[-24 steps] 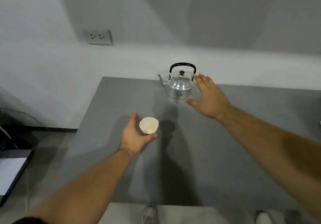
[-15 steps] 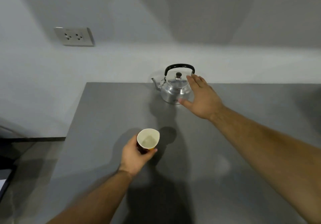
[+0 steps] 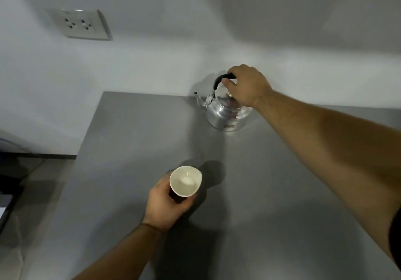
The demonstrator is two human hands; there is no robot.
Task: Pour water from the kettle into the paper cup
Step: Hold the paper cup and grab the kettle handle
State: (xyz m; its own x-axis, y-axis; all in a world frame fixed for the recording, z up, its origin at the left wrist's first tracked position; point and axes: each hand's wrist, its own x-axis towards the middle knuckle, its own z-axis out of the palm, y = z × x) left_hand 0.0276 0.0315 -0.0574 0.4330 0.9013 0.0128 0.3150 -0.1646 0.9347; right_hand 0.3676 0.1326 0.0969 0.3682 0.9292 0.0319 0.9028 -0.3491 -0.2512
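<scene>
A shiny metal kettle point(image 3: 225, 114) with a black handle stands upright near the back edge of the grey table point(image 3: 271, 192), its spout pointing left. My right hand point(image 3: 247, 86) is closed around the top of that handle and hides the lid knob. Nearer to me, my left hand point(image 3: 166, 203) grips a paper cup point(image 3: 185, 181) from the left side. The cup is white inside with a dark outer wall. It is held upright and looks empty.
A white wall rises right behind the table, with a double power socket point(image 3: 81, 24) at the upper left. The table's left edge runs diagonally; beyond it lie dark floor and a dark object point(image 3: 6, 206) at the far left.
My right hand rose from beside the kettle body and closed on the handle. My left hand kept hold of the cup. The camera came closer to the table.
</scene>
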